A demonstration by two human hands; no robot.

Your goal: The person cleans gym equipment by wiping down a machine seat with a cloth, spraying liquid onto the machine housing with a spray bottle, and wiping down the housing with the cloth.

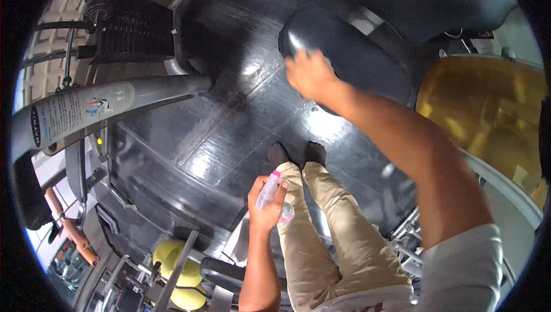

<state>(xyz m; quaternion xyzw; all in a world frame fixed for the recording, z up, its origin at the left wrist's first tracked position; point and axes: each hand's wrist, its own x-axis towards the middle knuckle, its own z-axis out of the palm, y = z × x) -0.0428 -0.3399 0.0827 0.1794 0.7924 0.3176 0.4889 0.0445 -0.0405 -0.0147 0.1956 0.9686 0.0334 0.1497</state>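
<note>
Nearest, a pair of beige cloth trousers [313,226] runs down to two feet in dark socks [278,154], both on the black, glossy floor tiles [229,102]. In front of the trousers the left hand [264,215] is closed round a clear plastic spray bottle with a pink nozzle tip [267,194], its rounded body showing past the fingers. Farther out, the right hand [310,74] reaches to the near edge of a long, black padded seat [367,53]; its fingers are bent and blurred, and I cannot tell whether they grip something or quite touch the padding. To work well here, I would keep the palm low and pressure even, follow the seat's curved edge, and hold the bottle clear of the reaching arm with its nozzle aimed away from the body. Off to the left slants a thick grey metal machine arm with a printed label [112,101], and beyond it a black weight stack [135,33]; on the right is an amber, see-through panel [482,111]. Counting: two hands, one bottle, one long seat within reach, two socked feet, one labelled arm, one weight stack and one amber panel. Low on the left are yellow, rounded shapes [165,256], seemingly three, though bars cross them and the number is uncertain.
</note>
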